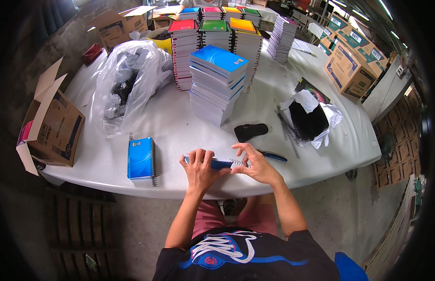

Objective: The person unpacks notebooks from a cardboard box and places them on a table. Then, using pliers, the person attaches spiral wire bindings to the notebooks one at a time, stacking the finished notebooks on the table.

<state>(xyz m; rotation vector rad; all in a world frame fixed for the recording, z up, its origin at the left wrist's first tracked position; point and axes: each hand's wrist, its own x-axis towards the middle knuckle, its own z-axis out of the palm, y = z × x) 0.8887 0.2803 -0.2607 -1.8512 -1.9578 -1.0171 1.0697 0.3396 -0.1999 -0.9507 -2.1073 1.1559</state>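
Observation:
Near the table's front edge, my left hand point(199, 169) is closed over a blue notebook point(221, 164) turned up on its edge. A spiral binding coil point(238, 162) sticks out from the notebook's right end. My right hand point(262, 168) pinches at that coil with thumb and fingers. To the left lies another blue notebook point(140, 159), flat, its dark coil running past both ends of its right side. Just right of my right hand rests a dark blue-handled tool point(273, 156), partly hidden by the hand. A black flat sole-shaped object point(251, 131) lies behind my hands.
A tall stack of blue notebooks point(218, 86) stands mid-table, with red point(184, 51), green and yellow stacks behind. Dark coils point(309, 121) lie in white paper at right. A clear plastic bag point(133, 79) and open carton point(56, 126) stand left; closed cartons point(351, 70) at far right.

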